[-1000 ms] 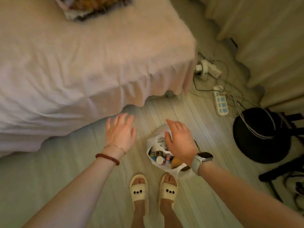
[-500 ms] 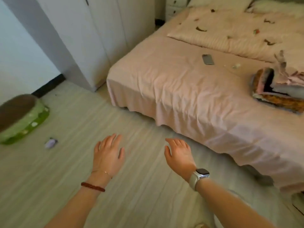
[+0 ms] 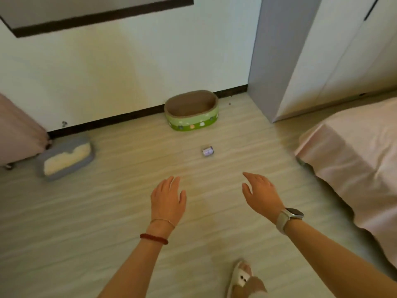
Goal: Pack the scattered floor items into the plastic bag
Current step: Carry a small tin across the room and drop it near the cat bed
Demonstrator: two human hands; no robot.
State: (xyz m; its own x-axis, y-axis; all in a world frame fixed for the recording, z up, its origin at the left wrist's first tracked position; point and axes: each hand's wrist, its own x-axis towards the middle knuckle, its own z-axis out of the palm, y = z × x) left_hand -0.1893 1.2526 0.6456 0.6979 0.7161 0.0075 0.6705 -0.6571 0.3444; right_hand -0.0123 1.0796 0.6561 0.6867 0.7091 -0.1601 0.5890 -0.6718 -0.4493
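Observation:
A small purple-and-white can lies on its side on the pale wooden floor, ahead of both hands. My left hand hovers palm down with fingers apart and holds nothing. My right hand, a watch on its wrist, is also spread and empty, a little right of the can's line. The can lies well beyond both hands' fingertips. The plastic bag is out of view.
A green oval pet bed stands against the white wall beyond the can. A grey tray with a cream cushion lies at the left. The pink bed fills the right side, a wardrobe behind it. My slippered foot is at the bottom.
The view has swung left, away from the bag by my feet, past the bed, to the wall and the can on the floor. Both hands stay open and empty.

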